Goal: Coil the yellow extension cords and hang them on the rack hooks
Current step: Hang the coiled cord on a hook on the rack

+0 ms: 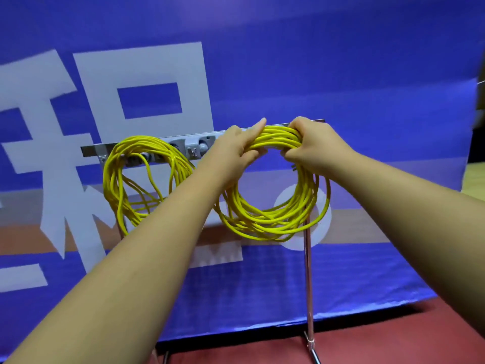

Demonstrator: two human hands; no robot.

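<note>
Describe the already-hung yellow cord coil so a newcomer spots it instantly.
Against the blue banner with white lettering stands a grey metal rack rail. The yellow cord coil hangs from its left end. Unlike the other yellow coil, no hand holds it.

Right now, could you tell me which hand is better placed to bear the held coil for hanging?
Probably the right hand: its fingers wrap fully round the top of the held coil, beside the rack bar. The left hand grips less firmly, index finger straight.
</note>
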